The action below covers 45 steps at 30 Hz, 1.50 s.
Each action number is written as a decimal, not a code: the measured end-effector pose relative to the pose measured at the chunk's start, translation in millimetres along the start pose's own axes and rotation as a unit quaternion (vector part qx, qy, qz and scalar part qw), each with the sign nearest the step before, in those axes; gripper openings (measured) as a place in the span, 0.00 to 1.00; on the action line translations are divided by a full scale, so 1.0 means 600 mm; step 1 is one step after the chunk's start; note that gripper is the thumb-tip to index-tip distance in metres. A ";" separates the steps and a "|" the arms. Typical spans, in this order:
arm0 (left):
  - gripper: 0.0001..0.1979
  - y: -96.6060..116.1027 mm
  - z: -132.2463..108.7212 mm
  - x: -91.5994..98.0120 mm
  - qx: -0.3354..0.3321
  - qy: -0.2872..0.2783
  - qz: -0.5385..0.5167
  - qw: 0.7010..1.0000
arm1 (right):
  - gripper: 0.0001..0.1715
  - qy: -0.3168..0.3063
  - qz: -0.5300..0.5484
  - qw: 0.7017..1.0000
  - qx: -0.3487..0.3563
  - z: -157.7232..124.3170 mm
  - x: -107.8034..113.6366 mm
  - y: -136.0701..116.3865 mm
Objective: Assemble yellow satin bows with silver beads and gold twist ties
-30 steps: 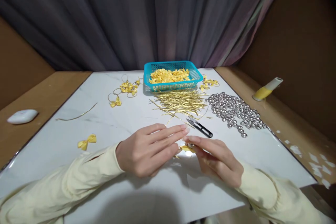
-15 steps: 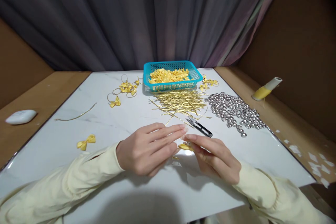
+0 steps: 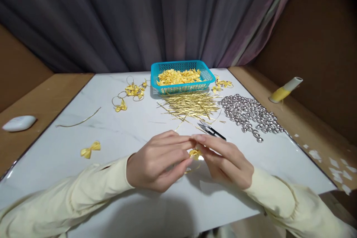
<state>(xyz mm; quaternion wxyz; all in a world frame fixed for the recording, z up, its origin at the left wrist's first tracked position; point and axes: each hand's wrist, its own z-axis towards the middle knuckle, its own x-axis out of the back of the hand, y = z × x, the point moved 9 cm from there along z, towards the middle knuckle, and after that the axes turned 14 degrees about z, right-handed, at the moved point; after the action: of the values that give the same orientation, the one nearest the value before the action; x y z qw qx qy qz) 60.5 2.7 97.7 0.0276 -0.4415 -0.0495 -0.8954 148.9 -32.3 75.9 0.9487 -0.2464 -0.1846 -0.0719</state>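
My left hand and my right hand meet fingertip to fingertip over the white board. Between them they pinch a small yellow ribbon bow with a thin gold wire curling below it. Both hands have their fingers pressed together on it. Black thread snips lie just beyond my right fingertips. Behind them are a heap of gold wire pieces and a pile of silver bells.
A turquoise basket of yellow bows stands at the back centre. Finished bows on wire loops lie left of it, more at its right. A loose bow, a gold wire, a white case and a yellow-white tube lie around.
My hands have drawn closer together and lifted the bow slightly; the fingertips now touch over it. The view has tilted a little, shifting everything up.
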 end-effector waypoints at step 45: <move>0.03 0.024 -0.016 -0.006 -0.080 0.003 0.179 0.981 | 0.06 0.066 -0.107 0.991 -0.042 0.013 -0.002 -0.007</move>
<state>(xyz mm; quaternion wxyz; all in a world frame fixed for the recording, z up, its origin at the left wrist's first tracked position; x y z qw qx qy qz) 56.5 -12.5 89.9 0.1518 -0.4414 0.1018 -0.8785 144.7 -31.9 83.4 0.9345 -0.2595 -0.1440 -0.1967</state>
